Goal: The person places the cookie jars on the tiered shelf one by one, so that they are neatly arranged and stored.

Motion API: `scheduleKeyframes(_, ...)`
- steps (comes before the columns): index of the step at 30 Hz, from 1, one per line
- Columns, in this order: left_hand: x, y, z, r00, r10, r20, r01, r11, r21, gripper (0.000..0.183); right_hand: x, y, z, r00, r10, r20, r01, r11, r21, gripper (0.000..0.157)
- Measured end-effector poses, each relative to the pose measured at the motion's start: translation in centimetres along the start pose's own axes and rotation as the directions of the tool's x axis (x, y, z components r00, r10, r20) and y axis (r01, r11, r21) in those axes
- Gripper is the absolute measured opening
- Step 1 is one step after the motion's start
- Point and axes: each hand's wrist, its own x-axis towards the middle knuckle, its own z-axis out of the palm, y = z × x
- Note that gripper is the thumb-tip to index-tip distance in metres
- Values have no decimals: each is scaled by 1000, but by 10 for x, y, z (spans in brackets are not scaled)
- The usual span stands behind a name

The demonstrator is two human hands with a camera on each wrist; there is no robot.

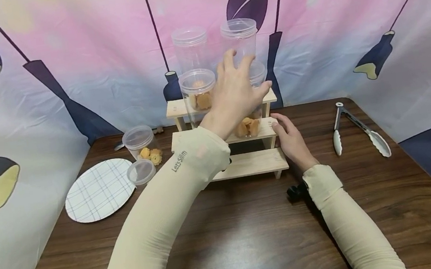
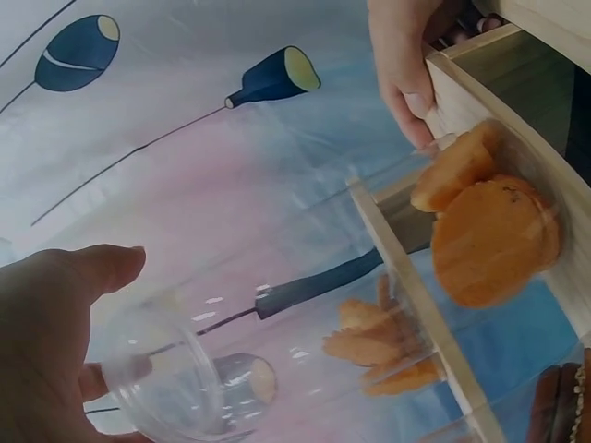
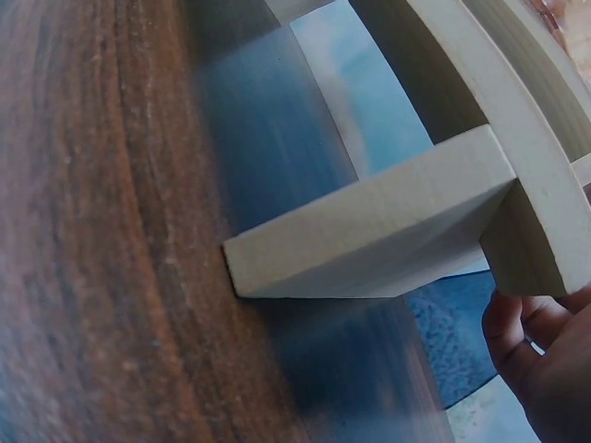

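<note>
A three-tier wooden stand [image 1: 249, 162] bears clear lidded jars. My left hand [image 1: 234, 89] reaches over the middle tier with its fingers spread, near the lid of the right jar [image 1: 248, 127], which holds cookies. In the left wrist view, the thumb stands away from a clear lid [image 2: 166, 374], and the other fingers are partly hidden behind it. My right hand [image 1: 294, 142] holds the right end of the middle shelf. In the right wrist view, its fingertips [image 3: 503, 323] meet that shelf's end. Behind stand two tall jars, a left one [image 1: 191, 52] and a right one [image 1: 238, 30].
Another cookie jar [image 1: 199, 85] stands on the middle tier's left. On the table's left are a checked oval plate [image 1: 99, 191], a jar of cookies [image 1: 139, 139] and a small clear lid or tub [image 1: 141, 171]. Tongs [image 1: 353, 122] lie spread on the right. A patterned cloth [image 1: 107, 40] hangs behind.
</note>
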Motion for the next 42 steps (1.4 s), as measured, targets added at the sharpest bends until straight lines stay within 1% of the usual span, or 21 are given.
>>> scheduleKeyframes(4,-3,1,-4,995,77,-62,-77,997,8,66,0,-1,0,1000,-5,0,5,1000,-3,57)
scheduleKeyframes(7,-7,3,-10,983,154,-101,-154,988,6,63,-1,-2,0,1000,2,7,-2,1000,-2,57)
scheduleKeyframes(10,-13,6,-20,969,220,-114,-222,975,-1,63,-1,-2,-1,1000,15,15,-15,1000,-2,57)
scheduleKeyframes(12,-18,7,-28,960,255,-119,-260,965,-30,64,-1,-2,-1,1000,21,18,-21,1000,-1,57)
scheduleKeyframes(15,-25,3,-42,938,309,-160,-328,938,-109,64,0,-1,-1,1000,19,10,-19,1000,-2,57)
scheduleKeyframes(16,-28,1,-47,930,322,-177,-347,929,-131,64,1,-1,-1,1000,16,5,-16,1000,-1,58)
scheduleKeyframes(19,-37,-10,-64,914,335,-229,-378,909,-175,63,1,-1,1,1000,6,-8,-6,1000,3,58)
scheduleKeyframes(20,-41,-15,-70,916,326,-235,-371,910,-182,63,1,-1,1,1000,5,-9,-5,1000,2,58)
scheduleKeyframes(21,-45,-20,-75,912,324,-253,-375,907,-192,62,1,-2,1,1000,3,-9,-3,1000,1,58)
scheduleKeyframes(23,-51,-33,-84,894,330,-303,-403,888,-220,61,2,-2,1,1000,4,-4,-4,1000,6,57)
scheduleKeyframes(24,-54,-40,-88,881,337,-334,-423,876,-232,60,2,-2,0,1000,4,-2,-4,1000,10,57)
scheduleKeyframes(27,-61,-62,-94,844,349,-407,-462,858,-223,57,4,-2,-2,1000,4,-4,-3,1000,18,56)
scheduleKeyframes(28,-63,-69,-95,849,335,-409,-449,865,-223,57,4,-2,-3,1000,2,-6,-2,1000,19,56)
scheduleKeyframes(29,-66,-76,-97,858,318,-404,-429,875,-223,57,4,-3,-3,1000,2,-7,-2,1000,21,56)
scheduleKeyframes(30,-69,-82,-97,871,298,-391,-403,888,-222,57,4,-3,-4,1000,3,-7,-3,1000,17,56)
scheduleKeyframes(32,-75,-95,-96,902,252,-352,-342,913,-223,57,4,-3,-4,1000,7,-6,-7,1000,11,56)
scheduleKeyframes(34,-81,-108,-94,932,201,-303,-276,934,-228,59,4,-3,-4,1000,12,-2,-12,1000,4,56)
scheduleKeyframes(35,-84,-114,-93,941,187,-281,-253,942,-220,59,4,-3,-4,1000,15,-1,-15,1000,1,56)
scheduleKeyframes(38,-93,-134,-88,968,157,-197,-192,966,-173,60,4,-3,-4,1000,17,2,-17,1000,-3,55)
scheduleKeyframes(40,-100,-147,-86,982,137,-127,-155,978,-137,62,4,-3,-3,1000,14,1,-14,1000,0,55)
scheduleKeyframes(42,-107,-158,-84,990,124,-66,-131,986,-103,64,4,-4,-3,1000,9,-4,-9,1000,8,55)
